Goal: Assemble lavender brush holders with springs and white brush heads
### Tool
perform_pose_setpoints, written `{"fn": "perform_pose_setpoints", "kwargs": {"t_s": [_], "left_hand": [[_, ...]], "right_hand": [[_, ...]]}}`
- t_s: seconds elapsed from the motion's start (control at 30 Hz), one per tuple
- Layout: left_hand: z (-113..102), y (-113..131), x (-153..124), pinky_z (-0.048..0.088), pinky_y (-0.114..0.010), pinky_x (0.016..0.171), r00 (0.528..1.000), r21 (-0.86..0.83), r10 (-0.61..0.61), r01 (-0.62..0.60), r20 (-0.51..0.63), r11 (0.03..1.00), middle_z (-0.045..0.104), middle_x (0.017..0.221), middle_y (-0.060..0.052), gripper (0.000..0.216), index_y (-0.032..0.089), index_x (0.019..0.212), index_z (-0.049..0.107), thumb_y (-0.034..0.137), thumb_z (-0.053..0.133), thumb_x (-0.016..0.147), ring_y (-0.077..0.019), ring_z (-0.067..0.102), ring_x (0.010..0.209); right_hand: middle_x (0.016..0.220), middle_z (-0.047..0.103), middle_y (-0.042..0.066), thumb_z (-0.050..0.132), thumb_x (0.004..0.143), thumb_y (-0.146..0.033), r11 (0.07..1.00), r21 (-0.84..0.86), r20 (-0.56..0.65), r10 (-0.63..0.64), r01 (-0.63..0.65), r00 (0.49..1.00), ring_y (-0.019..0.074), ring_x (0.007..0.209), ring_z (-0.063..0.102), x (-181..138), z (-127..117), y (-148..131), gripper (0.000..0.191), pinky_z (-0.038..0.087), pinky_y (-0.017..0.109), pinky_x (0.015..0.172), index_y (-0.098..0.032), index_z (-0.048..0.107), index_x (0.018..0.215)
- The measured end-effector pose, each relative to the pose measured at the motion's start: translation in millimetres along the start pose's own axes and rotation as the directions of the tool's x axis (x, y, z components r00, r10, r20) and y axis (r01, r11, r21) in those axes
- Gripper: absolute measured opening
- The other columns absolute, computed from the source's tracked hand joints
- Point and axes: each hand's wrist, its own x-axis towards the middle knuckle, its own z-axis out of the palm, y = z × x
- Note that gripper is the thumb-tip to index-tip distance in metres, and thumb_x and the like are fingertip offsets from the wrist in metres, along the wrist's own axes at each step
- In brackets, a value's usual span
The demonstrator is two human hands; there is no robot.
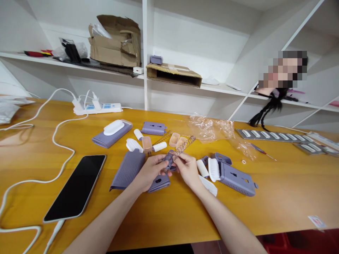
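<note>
Between my two hands is a small grey-purple plastic part. My left hand [150,172] pinches the plastic part [168,160] from the left. My right hand [188,170] has its fingers closed at the part's right side, by the lower end of a coil spring [184,146]; whether they grip spring or part is hidden. Under my hands lies a purple piece with a dark oval hole [159,183]. To the left is a ribbed purple casing [129,169]. Right of my hands are a white bristle brush [213,169], a white roller [202,168] and a purple slotted casing [237,178].
A black phone [76,187] lies left on a white cable. Further back are orange translucent cups [174,140], another spring [162,138], clear plastic wrap [209,128] and a power strip [97,108]. A screwdriver [258,149] lies right. Shelves behind hold cardboard boxes [115,46].
</note>
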Motion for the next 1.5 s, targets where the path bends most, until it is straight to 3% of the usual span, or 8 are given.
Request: {"fn": "perform_pose_setpoints", "kwargs": {"t_s": [0.27,0.5,0.73,1.0,1.1,1.2,1.3,1.5], "left_hand": [[1,-2,0,0.031,-0.020,0.048,0.998,0.082,0.054,-0.053,-0.010,0.995,0.069,0.089,-0.007,0.027,0.013,0.092,0.067,0.019,0.052,0.070,-0.0061,0.053,0.049],[0,0,-1,0.031,-0.020,0.048,0.998,0.095,0.056,-0.058,0.029,0.994,0.068,0.088,-0.007,0.028,0.013,0.095,0.066,0.023,0.053,0.072,-0.0065,0.051,0.051],[2,-9,1,0.028,-0.019,0.044,0.990,0.181,0.132,-0.121,-0.047,0.976,0.067,0.072,-0.004,0.019,0.012,0.078,0.066,0.023,0.051,0.072,-0.0062,0.047,0.046],[5,-11,0,0.036,-0.020,0.046,0.991,0.164,0.108,-0.095,-0.077,0.982,0.068,0.078,-0.005,0.017,0.014,0.079,0.055,0.030,0.050,0.076,-0.0092,0.059,0.047],[7,-12,1,0.039,-0.021,0.049,0.993,0.119,0.107,-0.101,-0.046,0.988,0.067,0.080,-0.005,0.014,0.015,0.081,0.049,0.029,0.048,0.077,-0.0111,0.062,0.052],[6,-14,3,0.038,-0.021,0.048,0.988,0.191,0.138,-0.124,-0.065,0.974,0.067,0.082,-0.005,0.014,0.016,0.084,0.046,0.029,0.044,0.079,-0.0093,0.060,0.047],[4,-15,4,0.039,-0.021,0.047,0.981,0.299,0.174,-0.141,-0.089,0.944,0.065,0.082,-0.004,0.014,0.016,0.084,0.045,0.029,0.041,0.081,-0.0074,0.056,0.044],[1,-16,6,0.033,-0.020,0.046,0.977,0.327,0.201,-0.167,-0.074,0.930,0.055,0.065,0.003,0.012,0.018,0.079,0.046,0.026,0.038,0.081,-0.0064,0.045,0.045]], "right_hand": [[0.048,0.052,-0.004,0.056,0.075,-0.030,0.995,0.088,-0.024,0.045,-0.043,0.999,0.0063,0.037,0.038,-2,2,-1,0.020,0.032,0.017,0.035,-0.017,0.071,0.080],[0.051,0.051,-0.003,0.053,0.078,-0.032,0.999,0.048,-0.035,0.010,-0.009,0.999,0.0084,0.043,0.043,-4,3,1,0.022,0.036,0.018,0.039,-0.016,0.068,0.078],[0.051,0.049,-0.004,0.049,0.081,-0.026,0.998,-0.029,-0.018,-0.061,0.060,0.998,0.0095,0.049,0.047,-7,5,2,0.021,0.040,0.020,0.050,-0.017,0.059,0.064],[0.050,0.047,-0.005,0.050,0.082,-0.031,0.999,0.029,-0.017,-0.018,0.018,1.000,0.0080,0.043,0.042,-7,6,3,0.019,0.037,0.019,0.043,-0.017,0.062,0.075],[0.062,0.056,-0.002,0.052,0.081,-0.031,0.999,0.046,-0.024,-0.013,0.014,1.000,0.0098,0.050,0.049,-5,5,3,0.019,0.041,0.020,0.045,-0.018,0.065,0.081],[0.080,0.063,0.003,0.057,0.077,-0.025,0.993,-0.014,-0.060,-0.119,0.118,0.991,0.0151,0.072,0.058,-1,2,1,0.013,0.049,0.025,0.063,-0.018,0.068,0.081],[0.082,0.063,0.003,0.060,0.073,-0.019,0.982,-0.043,-0.066,-0.185,0.182,0.980,0.0170,0.081,0.058,2,-2,-1,0.011,0.047,0.030,0.078,-0.020,0.069,0.080],[0.090,0.059,0.003,0.055,0.077,-0.022,0.996,0.054,0.049,-0.073,0.070,0.996,0.0134,0.067,0.058,0,-2,-4,0.020,0.049,0.028,0.065,-0.023,0.066,0.093]]}}
